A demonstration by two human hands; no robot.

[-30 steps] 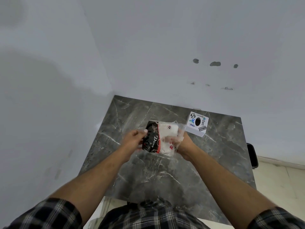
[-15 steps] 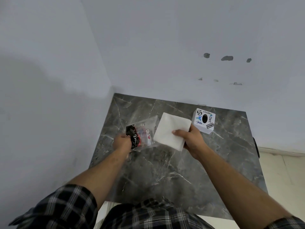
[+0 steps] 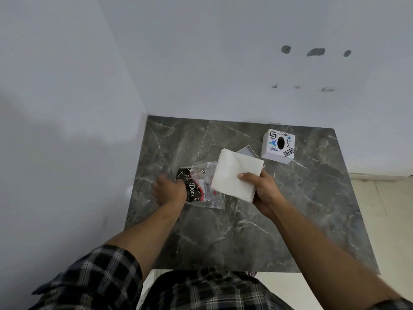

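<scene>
A clear plastic wrapper (image 3: 206, 186) with a black and red "Dove" print lies on the dark marble table (image 3: 223, 231), left of centre. My left hand (image 3: 169, 190) is at the wrapper's left edge and holds it there; the hand is blurred. A folded stack of white napkins (image 3: 234, 173) is pinched at its near right corner by my right hand (image 3: 263, 191), thumb on top. The stack hangs just above the table and overlaps the wrapper's right side.
A white cube box (image 3: 278, 145) with stickers and a dark oval hole stands at the back right. A small grey lid-like piece (image 3: 247, 151) shows behind the napkins. White walls close the table at the back and left. Pale floor lies to the right.
The white napkin stack came out of the wrapper in my right hand and moved right. My left hand brought the emptied wrapper down to the left, onto the table.
</scene>
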